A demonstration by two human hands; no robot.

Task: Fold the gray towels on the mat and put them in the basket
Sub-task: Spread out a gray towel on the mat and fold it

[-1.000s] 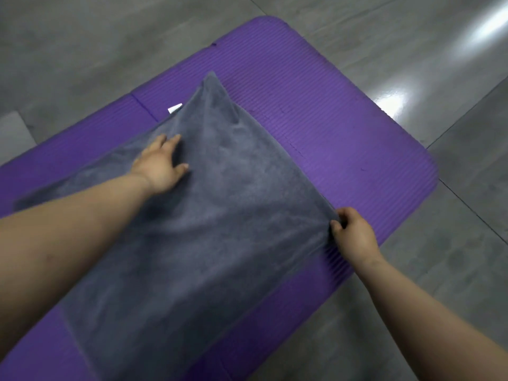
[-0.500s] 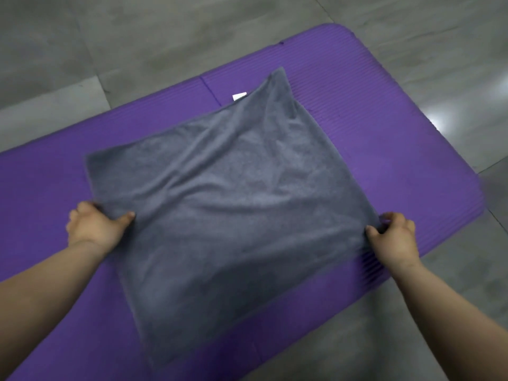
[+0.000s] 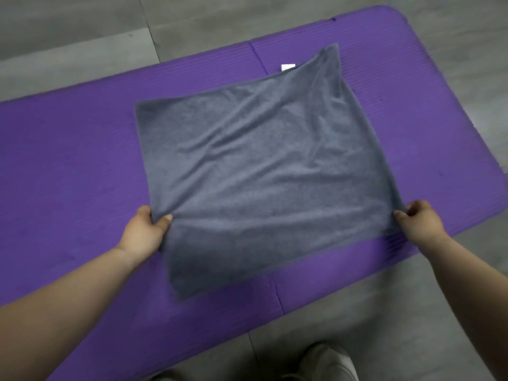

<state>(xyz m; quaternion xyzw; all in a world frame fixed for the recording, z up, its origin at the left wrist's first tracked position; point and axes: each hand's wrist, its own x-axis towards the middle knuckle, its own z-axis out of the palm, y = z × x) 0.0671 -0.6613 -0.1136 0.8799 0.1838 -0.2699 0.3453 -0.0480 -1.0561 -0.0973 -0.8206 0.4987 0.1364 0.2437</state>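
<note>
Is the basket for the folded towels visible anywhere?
No, only the gray terry towel, purple foam mat, both hands and the floor show.

Bare purple foam mat (image 3: 68,166) is left open on both sides of the spread gray towel (image 3: 261,174); only a small white tag (image 3: 287,67) lies beyond it.

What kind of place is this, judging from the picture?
Probably an indoor room, a home or a workout space: a purple foam mat lies on gray floor tiles, with a gray towel spread on it.
</note>
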